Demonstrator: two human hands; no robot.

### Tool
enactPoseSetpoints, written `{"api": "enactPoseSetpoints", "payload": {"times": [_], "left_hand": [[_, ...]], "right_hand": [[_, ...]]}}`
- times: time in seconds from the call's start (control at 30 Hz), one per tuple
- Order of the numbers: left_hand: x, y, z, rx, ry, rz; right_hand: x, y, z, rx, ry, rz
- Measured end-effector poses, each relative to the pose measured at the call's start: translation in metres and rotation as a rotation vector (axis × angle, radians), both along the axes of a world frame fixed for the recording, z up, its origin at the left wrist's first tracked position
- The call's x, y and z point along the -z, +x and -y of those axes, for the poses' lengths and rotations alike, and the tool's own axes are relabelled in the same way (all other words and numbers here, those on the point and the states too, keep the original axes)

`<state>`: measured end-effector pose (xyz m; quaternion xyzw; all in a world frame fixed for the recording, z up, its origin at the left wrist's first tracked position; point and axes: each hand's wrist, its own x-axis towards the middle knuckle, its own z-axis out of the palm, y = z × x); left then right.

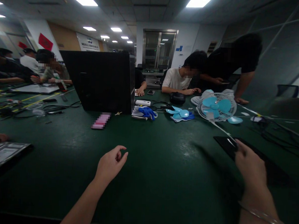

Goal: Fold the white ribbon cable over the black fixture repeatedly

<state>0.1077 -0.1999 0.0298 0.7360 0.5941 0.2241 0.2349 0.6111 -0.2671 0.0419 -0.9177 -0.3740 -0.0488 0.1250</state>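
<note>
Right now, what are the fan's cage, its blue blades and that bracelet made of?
Cage: white, maybe plastic; thin ribs could also be coated metal. Blue blades: likely smooth plastic, evenly coloured with soft shine. Bracelet: glossy; bright glints suggest metal or glass.

Left forearm (pixel 84 201): bare, rising from the bottom edge and slanting up to the right
Left wrist (pixel 98 179): nearly straight
Left hand (pixel 111 163): empty, thumb and forefinger curved with a gap between their tips, other fingers curled in
Right forearm (pixel 259 204): bare, slanting up to the left
Right hand (pixel 251 162): fingers closed in a grip, back upward
Spacing: hands well apart
</note>
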Motion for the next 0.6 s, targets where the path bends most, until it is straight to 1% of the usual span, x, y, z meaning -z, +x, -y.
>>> {"api": "enactPoseSetpoints", "payload": {"times": [0.07,0.13,0.17,0.2,0.23,0.3,0.4,0.47,0.53,0.6], "left_hand": [[0.000,0.000,0.000,-0.005,-0.009,0.047],[0.000,0.000,0.000,-0.011,-0.019,0.084],[0.001,0.000,0.000,-0.011,-0.024,0.095],[0.002,0.000,-0.001,-0.008,-0.029,0.107],[0.003,0.000,-0.001,-0.002,-0.033,0.123],[0.006,0.001,-0.002,0.028,-0.038,0.191],[0.005,0.004,-0.003,0.087,-0.085,0.387],[-0.001,0.006,-0.004,0.104,-0.151,0.508],[-0.009,0.009,-0.005,0.116,-0.228,0.585],[-0.018,0.014,-0.007,0.142,-0.356,0.670]], "right_hand": [[-0.004,-0.016,-0.004,-0.104,0.184,-0.075],[-0.007,-0.035,-0.011,-0.352,0.372,-0.160],[-0.008,-0.044,-0.014,-0.486,0.425,-0.189],[-0.008,-0.053,-0.017,-0.601,0.442,-0.204],[-0.008,-0.062,-0.020,-0.693,0.439,-0.221],[-0.008,-0.076,-0.024,-0.819,0.410,-0.258],[-0.006,-0.093,-0.027,-0.982,0.347,-0.319],[-0.005,-0.102,-0.027,-1.074,0.286,-0.361],[-0.006,-0.110,-0.027,-1.143,0.236,-0.395],[-0.008,-0.121,-0.027,-1.213,0.213,-0.423]]}}
